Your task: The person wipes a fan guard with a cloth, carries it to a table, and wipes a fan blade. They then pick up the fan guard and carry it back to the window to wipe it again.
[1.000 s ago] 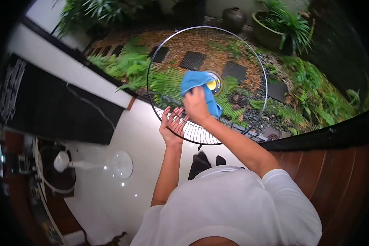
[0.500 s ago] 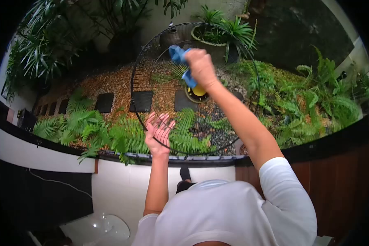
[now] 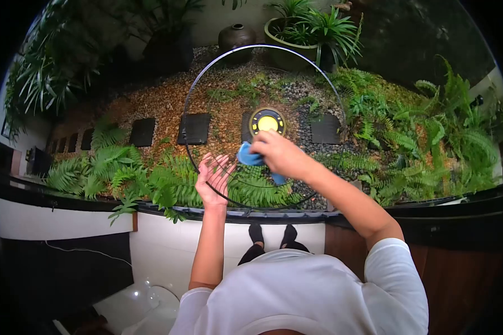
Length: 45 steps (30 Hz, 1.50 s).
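Observation:
A round wire fan guard (image 3: 257,46) with a dark thin rim and a yellow-centred badge (image 3: 267,124) is held up in front of me. My left hand (image 3: 211,181) holds its lower left edge, palm up, with the fingers behind the wires. My right hand (image 3: 285,156) is closed around a blue cloth (image 3: 250,156) just below the badge, against or very near the wires. Part of the cloth is hidden by the fingers, and the fine wires are hard to make out against the garden.
Beyond a dark ledge (image 3: 374,212) lies a garden bed with ferns (image 3: 128,167), gravel and square stepping slabs (image 3: 142,132). A dark jar (image 3: 237,38) and a potted plant (image 3: 285,33) stand behind. Below are a white floor (image 3: 173,229) and a glossy rounded surface (image 3: 156,304).
My right hand has brought the cloth down from the guard's upper part to below the badge. The guard's angle has shifted slightly, while my left hand keeps its hold.

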Each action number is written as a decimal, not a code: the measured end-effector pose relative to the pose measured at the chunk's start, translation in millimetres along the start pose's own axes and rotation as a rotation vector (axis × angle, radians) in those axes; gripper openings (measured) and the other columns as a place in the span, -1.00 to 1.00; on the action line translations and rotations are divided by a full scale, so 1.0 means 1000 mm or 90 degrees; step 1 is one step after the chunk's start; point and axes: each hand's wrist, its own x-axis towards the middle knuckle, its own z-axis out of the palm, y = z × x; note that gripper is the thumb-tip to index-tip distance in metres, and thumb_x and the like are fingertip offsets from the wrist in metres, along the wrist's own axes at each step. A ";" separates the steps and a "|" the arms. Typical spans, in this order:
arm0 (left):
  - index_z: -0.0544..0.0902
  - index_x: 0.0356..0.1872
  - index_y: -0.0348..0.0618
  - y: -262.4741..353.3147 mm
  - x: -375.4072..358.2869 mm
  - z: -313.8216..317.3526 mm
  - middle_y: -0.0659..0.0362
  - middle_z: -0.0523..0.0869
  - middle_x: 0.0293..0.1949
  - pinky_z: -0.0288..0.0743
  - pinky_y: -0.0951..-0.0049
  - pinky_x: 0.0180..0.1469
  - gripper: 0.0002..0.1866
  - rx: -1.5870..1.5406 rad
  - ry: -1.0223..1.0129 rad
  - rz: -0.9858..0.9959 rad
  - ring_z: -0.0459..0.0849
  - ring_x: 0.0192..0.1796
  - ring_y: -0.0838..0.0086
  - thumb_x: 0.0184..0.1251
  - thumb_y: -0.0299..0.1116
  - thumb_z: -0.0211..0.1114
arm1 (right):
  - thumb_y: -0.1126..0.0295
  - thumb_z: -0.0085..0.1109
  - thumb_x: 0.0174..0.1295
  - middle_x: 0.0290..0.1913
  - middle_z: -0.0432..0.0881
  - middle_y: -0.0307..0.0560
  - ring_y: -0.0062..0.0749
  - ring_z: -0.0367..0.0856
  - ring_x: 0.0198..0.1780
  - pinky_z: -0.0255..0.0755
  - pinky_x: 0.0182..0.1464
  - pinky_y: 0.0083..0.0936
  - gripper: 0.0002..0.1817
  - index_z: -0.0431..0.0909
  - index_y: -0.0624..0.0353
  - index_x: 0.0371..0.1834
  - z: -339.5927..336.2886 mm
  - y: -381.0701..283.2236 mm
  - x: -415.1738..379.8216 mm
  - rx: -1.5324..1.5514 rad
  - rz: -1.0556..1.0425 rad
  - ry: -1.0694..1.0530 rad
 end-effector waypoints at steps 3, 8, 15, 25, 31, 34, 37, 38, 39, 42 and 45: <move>0.40 0.19 -0.10 -0.001 -0.004 0.007 -0.10 0.46 0.15 0.40 0.05 0.18 -0.49 0.060 0.071 0.036 0.46 0.19 0.13 0.38 0.02 0.04 | 0.57 0.09 -0.02 -0.15 0.50 -0.11 -0.22 0.46 -0.06 0.35 -0.03 -0.30 -0.72 0.54 0.09 -0.19 0.009 -0.019 0.019 -0.067 -0.172 0.020; 0.27 0.26 -0.22 0.008 -0.022 0.027 -0.25 0.37 0.17 0.22 -0.21 0.31 -0.42 0.033 -0.062 0.062 0.35 0.27 -0.08 0.39 -0.02 0.03 | 0.35 0.07 0.02 -0.27 0.48 -0.21 -0.29 0.45 -0.09 0.40 -0.21 -0.40 -0.91 0.55 -0.02 -0.41 -0.011 0.048 0.048 -0.218 -0.243 -0.029; 0.24 0.22 -0.34 0.018 -0.033 0.062 -0.26 0.42 0.10 0.39 -0.14 0.22 -0.34 0.050 -0.137 0.127 0.43 0.20 -0.10 0.32 -0.01 0.15 | 0.59 0.09 -0.18 -0.21 0.48 -0.07 -0.08 0.45 -0.09 0.47 -0.12 -0.28 -0.72 0.53 0.10 -0.32 -0.090 0.076 0.018 -0.372 0.106 0.292; 0.28 0.24 -0.26 0.012 -0.012 0.040 -0.24 0.41 0.13 0.26 -0.22 0.27 -0.36 0.016 -0.135 0.031 0.38 0.25 -0.09 0.33 0.02 0.11 | 0.61 0.03 -0.04 -0.23 0.49 0.01 -0.05 0.45 -0.09 0.49 -0.10 -0.25 -0.76 0.57 0.17 -0.27 -0.117 0.050 -0.105 -0.459 0.450 0.230; 0.29 0.27 -0.25 0.027 -0.008 0.043 -0.24 0.36 0.18 0.08 -0.27 0.34 -0.37 -0.035 -0.153 0.011 0.27 0.32 -0.08 0.28 -0.07 0.13 | 0.62 0.08 -0.12 -0.04 0.49 0.01 -0.05 0.43 0.06 0.36 0.05 -0.19 -0.67 0.56 0.20 -0.20 -0.181 0.027 0.006 -0.488 0.025 0.467; 0.27 0.29 -0.25 0.036 -0.017 0.060 -0.23 0.37 0.18 0.05 -0.29 0.35 -0.31 -0.047 -0.266 0.040 0.27 0.32 -0.09 0.09 -0.22 0.17 | 0.52 0.13 -0.07 0.12 0.43 0.03 -0.08 0.39 0.16 0.29 0.15 -0.18 -0.58 0.52 0.25 -0.04 -0.168 0.036 0.048 -0.490 -0.061 0.390; 0.25 0.30 -0.26 0.045 -0.024 0.072 -0.24 0.39 0.17 0.05 -0.30 0.35 -0.19 -0.060 -0.246 0.036 0.29 0.32 -0.10 -0.18 -0.33 0.12 | 0.54 0.09 0.02 0.08 0.45 0.05 -0.07 0.41 0.13 0.34 0.10 -0.19 -0.65 0.51 0.28 -0.05 -0.148 0.026 0.041 -0.450 -0.045 0.338; 0.25 0.30 -0.26 0.048 -0.026 0.071 -0.24 0.40 0.16 0.05 -0.30 0.35 -0.17 -0.061 -0.232 0.034 0.29 0.31 -0.11 -0.22 -0.34 0.11 | 0.59 0.07 0.01 0.03 0.47 0.05 -0.07 0.43 0.09 0.36 0.08 -0.22 -0.67 0.52 0.30 -0.08 -0.142 0.022 0.035 -0.429 -0.054 0.320; 0.25 0.29 -0.28 0.051 -0.028 0.070 -0.26 0.41 0.15 0.09 -0.29 0.34 -0.15 -0.056 -0.218 0.037 0.31 0.30 -0.12 -0.25 -0.34 0.12 | 0.64 0.06 -0.01 -0.03 0.49 0.05 -0.07 0.44 0.03 0.37 0.05 -0.26 -0.69 0.53 0.31 -0.13 -0.137 0.016 0.030 -0.389 -0.045 0.295; 0.22 0.26 -0.35 0.057 -0.034 0.064 -0.30 0.41 0.14 0.22 -0.25 0.29 -0.15 -0.048 -0.230 0.037 0.37 0.25 -0.17 -0.30 -0.38 0.10 | 0.71 0.05 -0.10 -0.18 0.50 0.03 -0.08 0.45 -0.12 0.39 -0.03 -0.31 -0.73 0.54 0.32 -0.26 -0.130 0.009 0.014 -0.270 -0.030 0.224; 0.20 0.27 -0.37 0.062 -0.038 0.064 -0.30 0.42 0.13 0.22 -0.23 0.30 -0.11 -0.053 -0.245 0.027 0.38 0.25 -0.16 -0.35 -0.41 0.11 | 0.70 0.03 -0.09 -0.24 0.51 0.00 -0.11 0.46 -0.15 0.40 -0.06 -0.34 -0.75 0.55 0.29 -0.29 -0.149 0.018 0.025 -0.406 -0.125 0.227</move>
